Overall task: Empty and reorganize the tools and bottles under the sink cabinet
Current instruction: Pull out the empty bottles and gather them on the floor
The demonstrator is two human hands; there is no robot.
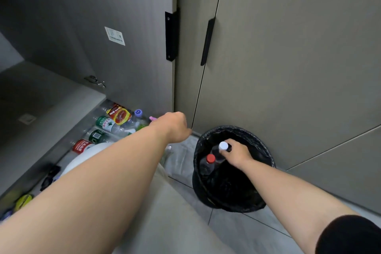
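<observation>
My right hand [236, 153] grips a clear bottle with a white cap [223, 146] over the black-lined trash bin [266, 150]. A second clear bottle with a red cap [208, 162] lies inside the bin beside it. My left hand [175, 127] reaches out near the bottom edge of the open cabinet door [123, 27]; its fingers curl away from the camera, and a pink object [153, 118] shows at its far side. Several empty plastic bottles [111, 123] with red and green labels lie on the floor in front of the open cabinet.
A white rounded object [88, 153] lies on the floor under my left forearm. Dark items [50, 176] and a yellow-green thing [23, 201] sit along the cabinet base at left. Closed cabinet doors with a black handle [207, 41] stand behind the bin.
</observation>
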